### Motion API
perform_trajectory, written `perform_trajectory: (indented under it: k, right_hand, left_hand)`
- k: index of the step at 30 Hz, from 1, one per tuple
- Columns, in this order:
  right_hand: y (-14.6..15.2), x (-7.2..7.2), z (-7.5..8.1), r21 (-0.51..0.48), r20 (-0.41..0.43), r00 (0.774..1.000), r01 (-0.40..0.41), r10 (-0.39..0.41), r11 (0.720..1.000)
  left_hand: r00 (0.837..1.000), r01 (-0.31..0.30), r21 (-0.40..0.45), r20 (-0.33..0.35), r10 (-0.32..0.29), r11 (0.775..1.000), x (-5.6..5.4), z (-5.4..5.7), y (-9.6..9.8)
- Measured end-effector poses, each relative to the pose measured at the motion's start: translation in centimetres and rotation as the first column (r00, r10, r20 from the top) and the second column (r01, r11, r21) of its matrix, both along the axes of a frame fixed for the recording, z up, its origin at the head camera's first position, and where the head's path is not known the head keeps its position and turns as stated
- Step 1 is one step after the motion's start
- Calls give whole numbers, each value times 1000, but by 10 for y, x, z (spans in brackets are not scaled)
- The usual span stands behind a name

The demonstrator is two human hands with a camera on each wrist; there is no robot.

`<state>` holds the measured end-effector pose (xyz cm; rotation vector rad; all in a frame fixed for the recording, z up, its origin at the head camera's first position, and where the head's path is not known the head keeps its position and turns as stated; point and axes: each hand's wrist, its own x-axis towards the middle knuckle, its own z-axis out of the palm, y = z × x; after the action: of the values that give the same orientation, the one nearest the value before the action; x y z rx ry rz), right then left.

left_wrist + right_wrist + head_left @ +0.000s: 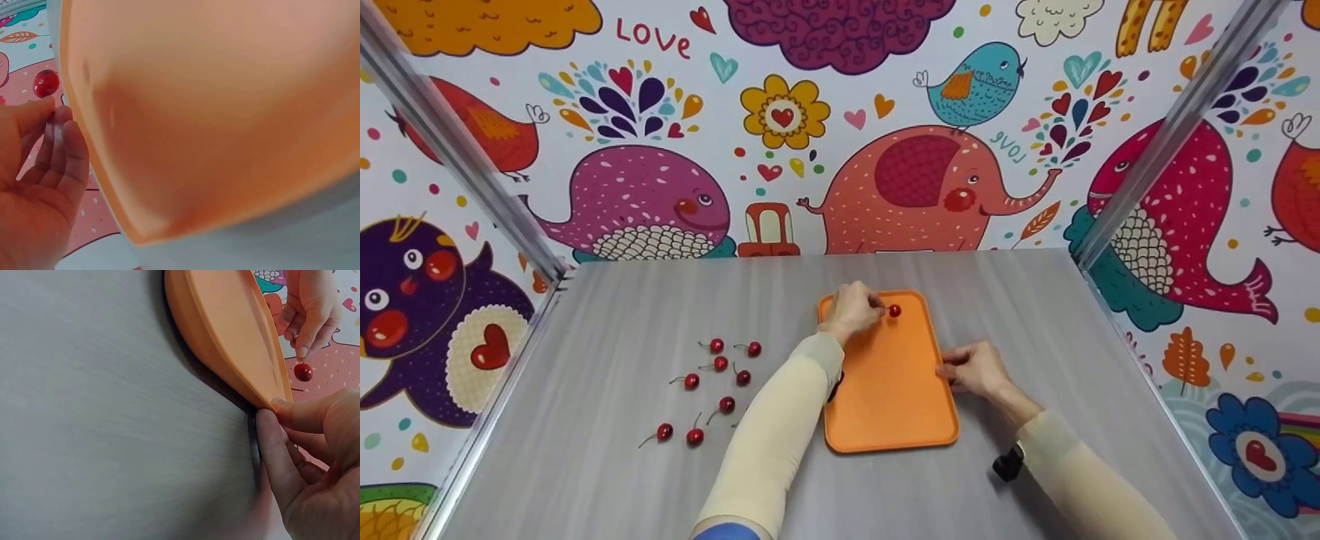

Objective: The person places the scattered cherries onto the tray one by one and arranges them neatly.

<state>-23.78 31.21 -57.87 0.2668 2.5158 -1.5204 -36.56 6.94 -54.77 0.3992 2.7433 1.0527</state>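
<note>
Left hand point(855, 309): fingertips pinch a cherry point(895, 310) by its stem point(302, 360) (likely so the fruit hangs free), above the tray point(892, 397) | Right hand point(979, 369): thumb and fingers pinch the tray edge, presumably steadying it | Other cherries point(721, 364): on the table point(607, 315), left.

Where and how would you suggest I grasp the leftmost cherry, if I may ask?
Probably pinch the leftmost cherry by its thin stem, coming from the head view's lower left, where the stem sticks out, away from the other cherries.
</note>
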Motion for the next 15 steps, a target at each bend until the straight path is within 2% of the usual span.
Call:
perform_trajectory:
  k: [9, 15]
  right_hand:
    - [-1, -1, -1, -21, -19, 1000, 9, -9, 1000]
    - [-2, 0, -3, -18, -21, 1000, 7, -8, 1000]
  left_hand:
    - [999, -45, -34, 26, 46, 998, -5, 1, 17]
    - [995, -81, -62, 58, 85, 995, -9, -5, 25]
